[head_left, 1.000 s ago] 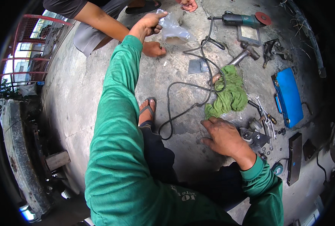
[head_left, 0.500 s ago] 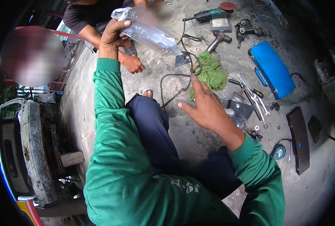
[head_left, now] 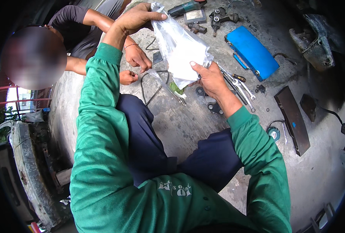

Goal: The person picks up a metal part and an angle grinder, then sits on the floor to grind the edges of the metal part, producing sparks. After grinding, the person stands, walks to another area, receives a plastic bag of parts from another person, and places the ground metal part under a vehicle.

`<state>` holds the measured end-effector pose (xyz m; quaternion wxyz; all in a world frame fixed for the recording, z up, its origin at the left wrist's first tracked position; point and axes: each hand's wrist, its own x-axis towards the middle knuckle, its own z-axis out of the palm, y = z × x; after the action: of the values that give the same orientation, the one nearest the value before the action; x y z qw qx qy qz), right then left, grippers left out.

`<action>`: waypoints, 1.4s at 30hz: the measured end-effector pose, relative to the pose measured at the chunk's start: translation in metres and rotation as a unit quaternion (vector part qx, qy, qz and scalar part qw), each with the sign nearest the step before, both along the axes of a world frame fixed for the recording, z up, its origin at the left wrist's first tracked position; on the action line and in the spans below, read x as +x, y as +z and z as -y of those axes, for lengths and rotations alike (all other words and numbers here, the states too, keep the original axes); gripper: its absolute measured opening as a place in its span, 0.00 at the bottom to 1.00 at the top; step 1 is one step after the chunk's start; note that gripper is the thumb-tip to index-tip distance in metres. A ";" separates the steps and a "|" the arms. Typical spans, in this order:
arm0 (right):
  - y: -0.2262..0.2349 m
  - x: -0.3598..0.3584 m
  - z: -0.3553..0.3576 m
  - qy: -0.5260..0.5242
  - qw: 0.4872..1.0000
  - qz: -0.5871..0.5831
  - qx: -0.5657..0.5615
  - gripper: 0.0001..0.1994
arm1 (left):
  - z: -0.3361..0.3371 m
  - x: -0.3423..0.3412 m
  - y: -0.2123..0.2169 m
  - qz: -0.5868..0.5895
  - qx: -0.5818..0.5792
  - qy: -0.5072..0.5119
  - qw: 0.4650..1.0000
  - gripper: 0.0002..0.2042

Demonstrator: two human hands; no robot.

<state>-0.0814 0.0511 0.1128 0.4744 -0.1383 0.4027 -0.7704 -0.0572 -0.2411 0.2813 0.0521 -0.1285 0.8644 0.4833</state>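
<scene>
A clear plastic bag point(head_left: 182, 50) is stretched between my two hands above the floor, bright with glare. At its upper left end, my left hand point(head_left: 138, 18) grips it with the thumb pressed on the plastic. My right hand point(head_left: 211, 79) is closed on the lower right end, thumb on top. Behind the bag a green rag point(head_left: 176, 88) shows only in part. Close by on the left are a co-worker's hands, one point(head_left: 137, 58) above the other point(head_left: 128, 77), beside a strip of clear plastic point(head_left: 155, 74).
Several wrenches point(head_left: 238, 89) lie right of my right hand. Beyond them sits a blue case point(head_left: 254, 52). An angle grinder point(head_left: 185, 8) and a drill-like tool point(head_left: 219, 17) are at the far side. A long dark box point(head_left: 292, 120) lies right, near a round teal tool point(head_left: 274, 133).
My right hand has come to the bag and taken hold of its end. The bag is now spread between both hands. The co-worker has leaned in, with both hands near the bag.
</scene>
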 end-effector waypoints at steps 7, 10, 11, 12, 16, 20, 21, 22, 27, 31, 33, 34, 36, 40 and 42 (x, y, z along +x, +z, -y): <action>0.013 0.004 -0.006 -0.064 0.987 -0.047 0.138 0.21 | -0.086 -0.012 -0.055 -0.094 0.456 0.023 0.885 0.18; -0.012 -0.012 -0.023 0.048 0.969 -0.045 0.239 0.19 | -0.106 -0.020 -0.060 -0.045 0.475 -0.061 0.877 0.18; -0.013 -0.013 -0.023 0.065 0.962 -0.061 0.257 0.19 | -0.115 -0.019 -0.052 -0.065 0.399 -0.036 0.914 0.17; -0.014 -0.012 -0.024 0.082 0.954 -0.076 0.277 0.19 | -0.120 -0.021 -0.048 -0.063 0.321 -0.002 0.945 0.16; -0.007 -0.011 -0.030 0.049 0.954 -0.219 0.200 0.35 | -0.140 -0.039 -0.064 -0.022 0.543 -0.035 0.839 0.14; 0.008 -0.016 -0.035 -0.028 0.884 -0.393 0.251 0.47 | -0.190 -0.046 -0.059 -0.035 0.472 -0.095 0.876 0.13; 0.010 -0.015 -0.031 -0.061 0.834 -0.466 0.289 0.46 | -0.198 -0.048 -0.058 -0.061 0.415 -0.123 0.899 0.14; 0.018 -0.018 -0.031 -0.088 0.844 -0.436 0.299 0.40 | -0.201 -0.049 -0.056 -0.088 0.357 -0.151 0.918 0.15; 0.011 -0.019 -0.027 -0.108 0.853 -0.365 0.357 0.25 | -0.176 -0.054 -0.059 -0.191 0.105 -0.208 0.954 0.24; 0.054 -0.005 -0.026 0.037 0.830 -0.330 0.448 0.25 | -0.104 -0.057 -0.105 -0.167 -0.045 -0.261 0.950 0.31; 0.043 -0.010 -0.037 0.015 0.835 -0.340 0.432 0.24 | -0.066 -0.051 -0.131 -0.020 0.185 -0.251 0.950 0.34; 0.038 -0.011 -0.047 0.006 0.846 -0.320 0.426 0.23 | -0.060 -0.036 -0.147 -0.054 0.334 -0.235 0.911 0.29; 0.033 -0.012 -0.061 -0.009 0.859 -0.308 0.408 0.22 | -0.036 -0.004 -0.180 -0.042 0.478 -0.216 0.850 0.25; 0.042 -0.007 -0.053 -0.001 0.879 -0.292 0.376 0.25 | 0.007 0.051 -0.278 0.162 0.050 -0.313 0.935 0.26; 0.039 -0.002 -0.051 -0.013 0.883 -0.284 0.374 0.26 | -0.009 0.084 -0.310 0.095 -0.182 -0.425 0.881 0.27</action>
<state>-0.0830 0.1019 0.1522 0.3457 -0.1579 0.7806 -0.4962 0.0264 -0.2324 -0.0292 0.3104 0.1985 0.8997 0.2338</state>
